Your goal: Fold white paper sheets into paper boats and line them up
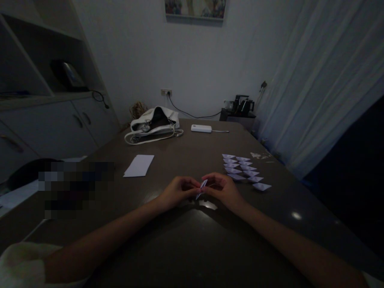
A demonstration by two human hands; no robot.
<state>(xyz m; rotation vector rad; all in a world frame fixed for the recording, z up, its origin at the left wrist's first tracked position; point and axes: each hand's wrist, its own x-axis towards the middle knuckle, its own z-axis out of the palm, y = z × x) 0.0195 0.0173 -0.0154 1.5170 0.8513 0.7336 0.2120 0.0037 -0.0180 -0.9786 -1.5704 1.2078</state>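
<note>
Between my two hands, just above the dark table (180, 240), is a small folded white paper (202, 189), tilted on edge. My left hand (179, 191) pinches its left side with thumb and fingers. From the other side my right hand (223, 190) pinches it too, the fingertips of both hands nearly meeting. Parts of the paper are hidden behind the fingers. Right of my right hand stand several folded paper boats (251, 173) in two rows. To the left of my left hand lies a stack of white paper sheets (139, 165).
A white handbag (156, 124) lies at the table's back left. Near the back edge is a white power bank (201, 128) with a short cable. Paper scraps (259, 156) lie beyond the boats. A blurred-out patch (75, 184) covers the left side. Kettles (244, 106) stand behind.
</note>
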